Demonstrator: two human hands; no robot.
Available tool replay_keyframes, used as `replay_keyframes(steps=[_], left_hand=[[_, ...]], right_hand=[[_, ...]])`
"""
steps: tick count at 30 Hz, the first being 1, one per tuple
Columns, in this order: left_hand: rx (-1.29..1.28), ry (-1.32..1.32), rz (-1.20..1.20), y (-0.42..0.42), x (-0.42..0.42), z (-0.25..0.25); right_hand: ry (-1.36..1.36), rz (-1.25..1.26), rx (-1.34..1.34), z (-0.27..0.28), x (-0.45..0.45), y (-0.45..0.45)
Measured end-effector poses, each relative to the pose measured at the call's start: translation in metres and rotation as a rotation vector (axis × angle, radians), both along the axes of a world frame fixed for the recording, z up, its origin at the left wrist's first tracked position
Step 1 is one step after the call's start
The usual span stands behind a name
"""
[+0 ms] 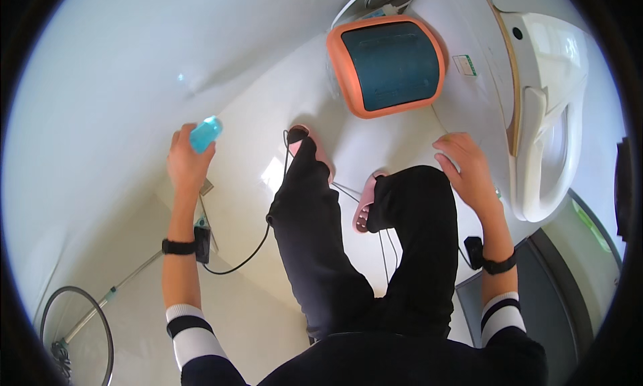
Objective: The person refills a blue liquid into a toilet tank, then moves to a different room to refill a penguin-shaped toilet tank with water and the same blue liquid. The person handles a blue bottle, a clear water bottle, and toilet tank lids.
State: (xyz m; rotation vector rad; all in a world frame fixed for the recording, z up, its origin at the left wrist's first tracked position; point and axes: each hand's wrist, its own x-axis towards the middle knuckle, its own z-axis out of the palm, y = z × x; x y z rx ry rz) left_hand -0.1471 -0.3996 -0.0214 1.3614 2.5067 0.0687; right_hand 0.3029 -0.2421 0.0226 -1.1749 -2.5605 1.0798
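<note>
On the left, my left hand (188, 157) grips a translucent blue object (206, 134), probably a small bottle, between thumb and fingers. It is blurred, and my hand hides its lower end. The white wall lies just beyond it. My right hand (466, 167) hovers above my bent right knee, beside a white basin-like fixture (575, 160). Its fingers are loosely curled, the thumb stands apart from them, and nothing shows between them. Each wrist wears a black strap with a small dark device, the left one (202, 244) and the right one (473, 253).
A bin with an orange rim (354, 92) and dark lid stands ahead against the white cabinet (467, 29). My feet are in pink slippers (321, 157). Black cables (251, 262) run beside my legs. At lower left, a pole (90, 318) leans near a grey hoop (108, 330).
</note>
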Motion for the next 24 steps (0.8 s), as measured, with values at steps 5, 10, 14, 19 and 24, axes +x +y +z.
replay_keyframes(steps=[5,10,14,19,24], left_hand=[[0.016,0.075,0.093,-0.054,-0.016,0.037],[0.087,0.017,0.013,-0.046,-0.019,0.029],[0.076,-0.031,-0.039,-0.034,0.007,0.05],[0.149,-0.06,-0.199,-0.02,0.013,0.073],[0.177,-0.015,-0.238,0.007,0.017,0.076]], right_hand=[[-0.095,0.063,0.047,-0.003,0.011,0.013],[-0.108,0.068,0.174,0.016,0.009,0.051],[-0.166,-0.035,0.172,0.052,0.048,0.045],[-0.115,-0.316,0.059,0.068,0.094,0.039],[0.065,-0.232,0.028,0.039,0.107,0.06]])
